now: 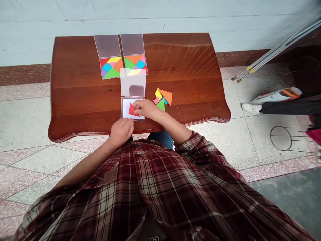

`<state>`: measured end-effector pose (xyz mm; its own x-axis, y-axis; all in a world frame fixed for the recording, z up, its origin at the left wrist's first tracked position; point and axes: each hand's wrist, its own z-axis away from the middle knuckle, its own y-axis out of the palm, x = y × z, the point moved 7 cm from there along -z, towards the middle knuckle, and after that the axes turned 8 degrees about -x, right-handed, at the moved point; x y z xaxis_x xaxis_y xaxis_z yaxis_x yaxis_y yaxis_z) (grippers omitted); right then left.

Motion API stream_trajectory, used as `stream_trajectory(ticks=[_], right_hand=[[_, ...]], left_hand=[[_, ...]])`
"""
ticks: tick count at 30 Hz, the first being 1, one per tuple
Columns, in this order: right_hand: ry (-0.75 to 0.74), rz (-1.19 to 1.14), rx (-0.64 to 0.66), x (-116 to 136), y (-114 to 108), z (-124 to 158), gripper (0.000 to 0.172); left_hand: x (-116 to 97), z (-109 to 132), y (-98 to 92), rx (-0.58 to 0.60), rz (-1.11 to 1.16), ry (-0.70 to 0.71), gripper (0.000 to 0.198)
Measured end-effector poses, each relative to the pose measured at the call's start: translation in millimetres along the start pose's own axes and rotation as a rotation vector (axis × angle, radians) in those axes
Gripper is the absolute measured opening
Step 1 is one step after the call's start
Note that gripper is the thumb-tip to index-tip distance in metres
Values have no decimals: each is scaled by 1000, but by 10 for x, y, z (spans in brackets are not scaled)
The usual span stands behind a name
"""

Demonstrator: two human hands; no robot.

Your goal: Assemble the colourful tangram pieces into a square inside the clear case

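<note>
My right hand point(145, 108) pinches a red triangle tangram piece point(131, 109) over an open clear plastic case point(121, 108) with a white inside. Its transparent lid point(132, 82) is tilted back toward the far side. My left hand point(122, 131) is curled closed at the case's near left corner, by the table edge; anything within its fingers is hidden. Right of the case lies a loose pile of tangram pieces: an orange triangle point(167, 96), a yellow piece point(157, 93), a pink one point(156, 100), a blue one point(164, 101) and a green triangle point(162, 105), partly behind my right wrist.
Two open cases filled with coloured pieces, a left one point(111, 68) and a right one point(136, 62), stand farther back on the brown wooden table point(82, 100). A pale wall point(175, 16) rises behind. Crutches point(263, 57) and another person's shoe point(252, 108) are at the right.
</note>
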<state>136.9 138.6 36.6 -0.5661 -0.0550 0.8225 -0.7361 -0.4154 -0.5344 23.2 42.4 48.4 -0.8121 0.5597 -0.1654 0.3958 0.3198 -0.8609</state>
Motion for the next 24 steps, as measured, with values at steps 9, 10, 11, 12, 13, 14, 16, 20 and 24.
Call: stream_trajectory(ticks=[9, 10, 11, 12, 13, 14, 16, 20, 24], right_hand=[[-42, 498, 126, 219, 208, -132, 14], [-49, 520, 135, 232, 224, -117, 16], [-55, 541, 141, 245, 243, -101, 19], [-57, 559, 149, 255, 265, -85, 21], [-54, 572, 155, 263, 287, -69, 24], [-48, 583, 159, 269, 307, -54, 27], [-35, 591, 165, 275, 333, -23, 30], [5, 589, 129, 256, 301, 41, 32], [-5, 619, 105, 255, 312, 113, 30]], left_hand=[[605, 140, 104, 160, 187, -290, 31], [593, 124, 128, 159, 197, -290, 30], [580, 112, 147, 155, 203, -289, 29], [567, 105, 162, 149, 207, -287, 29], [556, 104, 173, 143, 211, -286, 30], [549, 106, 180, 136, 214, -287, 30], [546, 120, 186, 124, 220, -300, 32], [556, 141, 187, 105, 217, -332, 36], [551, 135, 175, 87, 200, -341, 37]])
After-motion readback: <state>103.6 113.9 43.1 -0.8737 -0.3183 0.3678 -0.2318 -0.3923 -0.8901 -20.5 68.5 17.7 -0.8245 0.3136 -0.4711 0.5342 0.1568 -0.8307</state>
